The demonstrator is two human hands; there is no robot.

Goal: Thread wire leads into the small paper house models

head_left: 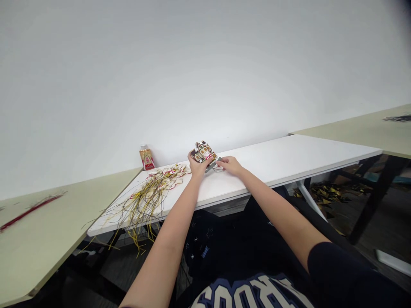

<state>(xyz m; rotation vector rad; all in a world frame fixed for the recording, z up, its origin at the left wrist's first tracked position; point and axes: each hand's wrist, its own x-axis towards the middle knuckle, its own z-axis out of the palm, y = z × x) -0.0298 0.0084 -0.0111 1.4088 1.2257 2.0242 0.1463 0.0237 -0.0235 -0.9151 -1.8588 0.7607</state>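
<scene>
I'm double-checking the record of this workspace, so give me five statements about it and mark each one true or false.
1. The left-hand grip holds a house-printed cutout. True.
2. The red-and-gold container stands right of the cutout. False: the container stands to its left, by the wall.
3. Yellow cords hang over an edge of the white table. True.
4. The dark red bundle lies on the white table. False: the bundle lies on the beige table at left.
5. The right-hand grip is beside the container. False: it is at the cutout's lower right.

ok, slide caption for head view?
Left hand grips a house-printed cutout, right hand at its edge, over a white table.
</scene>
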